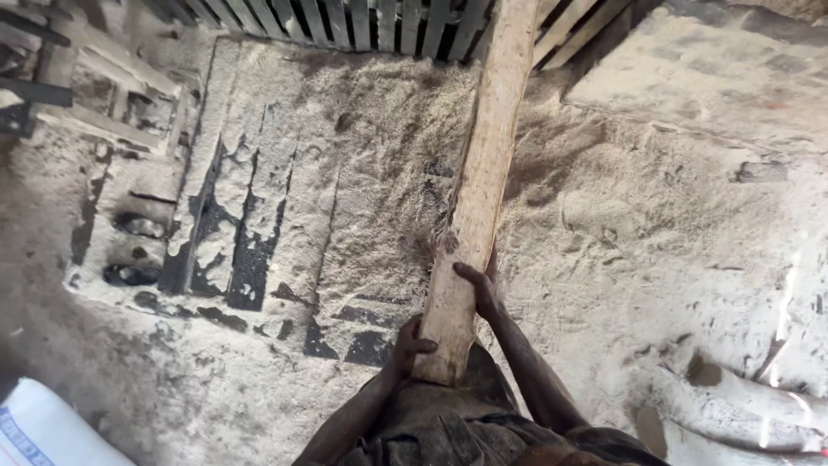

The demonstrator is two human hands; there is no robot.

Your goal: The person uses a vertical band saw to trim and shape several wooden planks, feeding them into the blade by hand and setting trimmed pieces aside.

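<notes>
Your left hand (405, 343) and right hand (477, 289) clasp the near end of the long pale rough-sawn wooden plank (479, 185), which runs toward 12 o'clock over the sawdust-covered machine bed (259, 224). Risk, as judged: loose sawdust lets the plank skid, straining your grip.

Plank (479, 185): long, pale rough-sawn timber, uneven edges, darker bark-like strip running along its right edge. It's lying lengthwise away from the person, slightly tilted to the right, far end running out of the top of the frame over the slatted structure. Near end is squared off and sitting just in front of the person's body. Underside is resting on a sawdust-covered surface around mid-length.
</notes>
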